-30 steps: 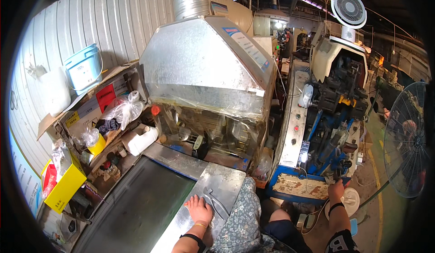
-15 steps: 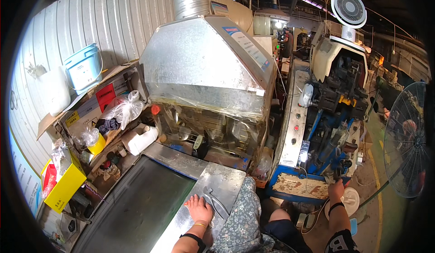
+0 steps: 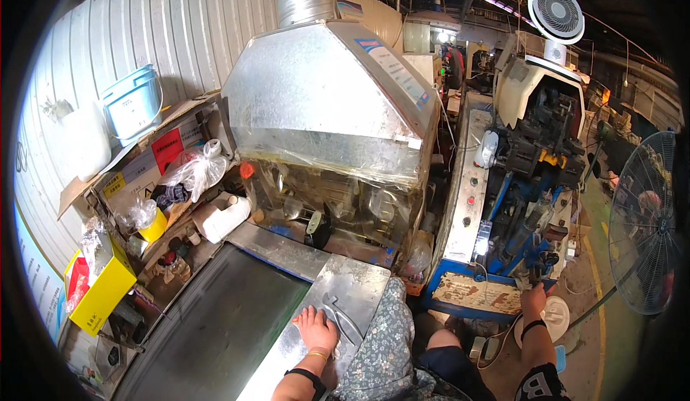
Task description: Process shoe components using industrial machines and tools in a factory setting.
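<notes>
While the left hand (image 3: 316,330) lies open, palm down, beside the pliers (image 3: 336,307) on the metal plate (image 3: 359,277), the right hand (image 3: 534,300) meets the machine (image 3: 467,192) right of that plate, its grip unclear to me.

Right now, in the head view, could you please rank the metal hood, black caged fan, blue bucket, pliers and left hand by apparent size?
1. Metal hood
2. Black caged fan
3. Blue bucket
4. Left hand and pliers: similar span, so unranked.
</notes>
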Demonstrator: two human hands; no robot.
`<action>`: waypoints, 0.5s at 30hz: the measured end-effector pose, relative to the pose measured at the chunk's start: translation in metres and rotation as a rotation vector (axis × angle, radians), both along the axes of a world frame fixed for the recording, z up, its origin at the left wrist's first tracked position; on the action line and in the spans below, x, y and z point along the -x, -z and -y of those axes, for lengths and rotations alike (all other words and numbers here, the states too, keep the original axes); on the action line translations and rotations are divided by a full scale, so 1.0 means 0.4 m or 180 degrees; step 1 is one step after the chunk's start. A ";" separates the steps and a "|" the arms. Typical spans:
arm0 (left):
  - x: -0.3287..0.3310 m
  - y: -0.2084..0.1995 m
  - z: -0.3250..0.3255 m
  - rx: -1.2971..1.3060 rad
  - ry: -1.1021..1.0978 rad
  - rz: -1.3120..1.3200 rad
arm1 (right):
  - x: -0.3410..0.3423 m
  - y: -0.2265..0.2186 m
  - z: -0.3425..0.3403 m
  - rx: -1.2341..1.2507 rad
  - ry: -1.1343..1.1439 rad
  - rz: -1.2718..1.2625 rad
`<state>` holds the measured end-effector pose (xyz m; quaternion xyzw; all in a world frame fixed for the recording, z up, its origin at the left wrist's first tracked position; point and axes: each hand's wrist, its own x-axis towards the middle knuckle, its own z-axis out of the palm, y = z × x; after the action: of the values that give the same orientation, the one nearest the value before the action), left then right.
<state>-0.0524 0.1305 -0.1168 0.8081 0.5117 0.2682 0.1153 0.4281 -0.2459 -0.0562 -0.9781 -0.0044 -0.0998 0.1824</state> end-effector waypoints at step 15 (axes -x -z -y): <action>-0.002 -0.005 0.001 -0.0035 0.0009 0.0029 | -0.008 0.011 0.002 -0.0132 -0.0034 0.0164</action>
<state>-0.0516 0.1300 -0.1147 0.8082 0.5085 0.2746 0.1135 0.4315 -0.2466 -0.0605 -0.9712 -0.0122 -0.1240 0.2030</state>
